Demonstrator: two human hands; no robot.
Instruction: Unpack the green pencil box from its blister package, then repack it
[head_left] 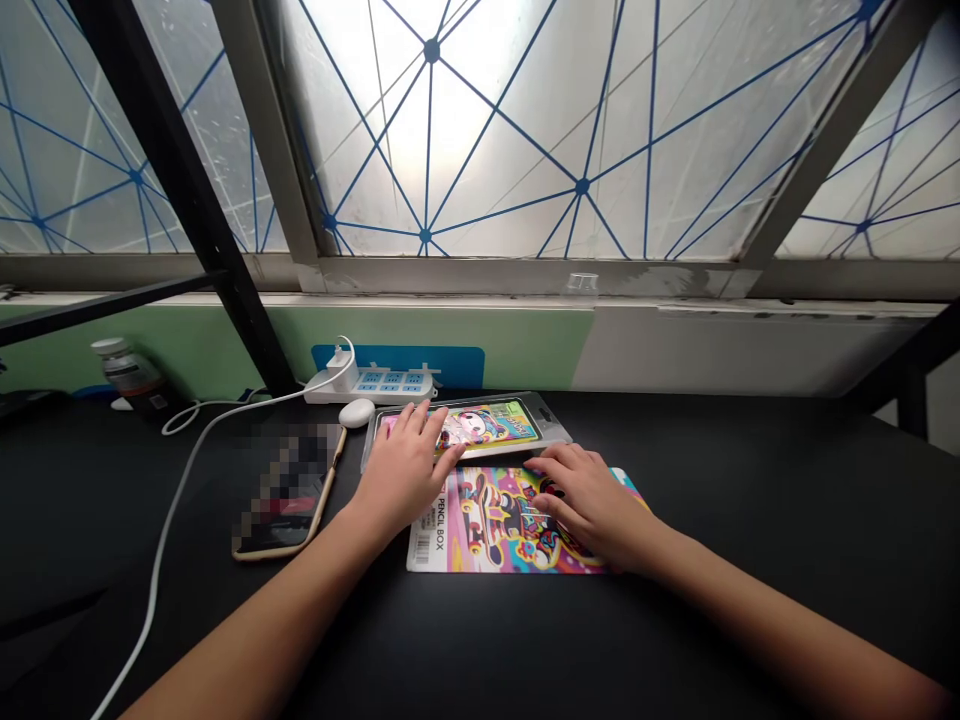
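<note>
A colourful printed card (495, 525) marked "PENCIL BOX" lies flat on the black table. Behind it is a clear plastic package (551, 425) with a bright cartoon picture inside. My left hand (409, 460) rests with fingers spread over the left part of the package, its thumb near the card's back edge. Over the right part of the card lies my right hand (592, 500), fingers apart and slightly bent, covering some of the print. Neither hand grips anything.
A phone (289, 510) in a tan-edged case lies left of my left hand, near a small white rounded object (356, 413). A white power strip (390, 385) stands by the wall, its cable (172, 500) running forward. A bottle (131, 370) is at the back left.
</note>
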